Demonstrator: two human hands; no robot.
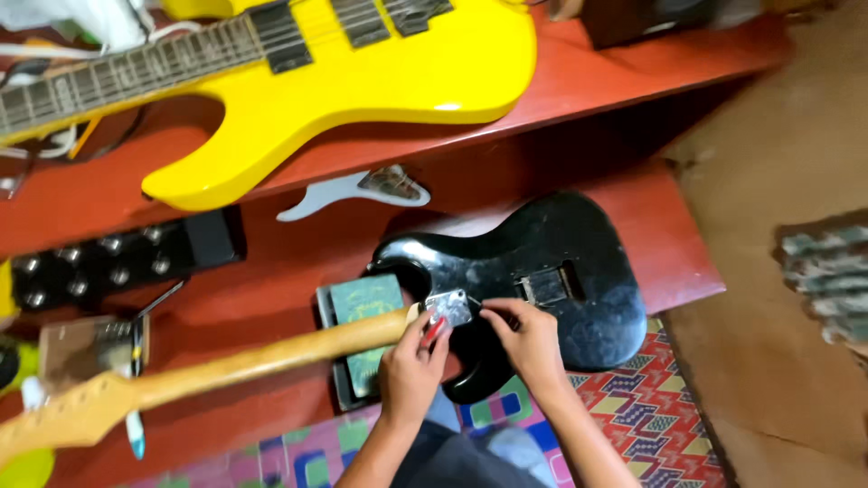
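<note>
— Black guitar [542, 262]: where?
— On the tabletop [651, 235], below one yellow guitar [362, 81].
— Hands?
— Left hand [409, 366] grips a red tool [436, 329] at the neck plate [449, 307]; right hand [529, 339] pinches beside it.

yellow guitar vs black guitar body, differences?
The glossy yellow electric guitar lies untouched on the upper red shelf; the glossy black guitar body lies lower, at both hands. Yellow shows its face, with pickups; black shows its back, with a metal neck plate. Both have cutaway solid bodies.
</note>
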